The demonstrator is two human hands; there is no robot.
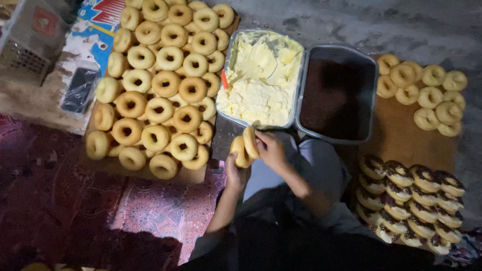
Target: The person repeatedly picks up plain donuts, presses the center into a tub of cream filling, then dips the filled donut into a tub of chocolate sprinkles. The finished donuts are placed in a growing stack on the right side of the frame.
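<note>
Both hands hold one split donut [244,146] between them: left hand [235,174] curled under the lower half, fingers closed on it from below; right hand [271,149] pinches the upper half by its edge, thumb and fingers pressed on the rim. The two halves stand nearly upright, opened like a hinge, touching at the bottom. The donut sits over the person's lap, just below the near edge of the cream tub [261,75]. That tub is directly above the grip, full of pale yellow cream, an orange handle [224,80] poking out at its left side. Just right of it, touching, a grey tray [338,93] of dark brown sprinkles. Left and above the grip, a big heap of plain donuts [160,85] on a board [191,175], the nearest ones just beside the left hand. Far right and above, a small cluster of plain donuts [426,93] on a brown sheet [401,135]. Right and below the grip, rows of filled donuts [409,203] edged with dark sprinkles, stacked on edge, well apart from the hands. Below left, a patterned red mat [150,206]. Far upper left, a white basket [25,45] and a dark plastic bag [80,90]. Grey floor [401,25] beyond the trays.
</note>
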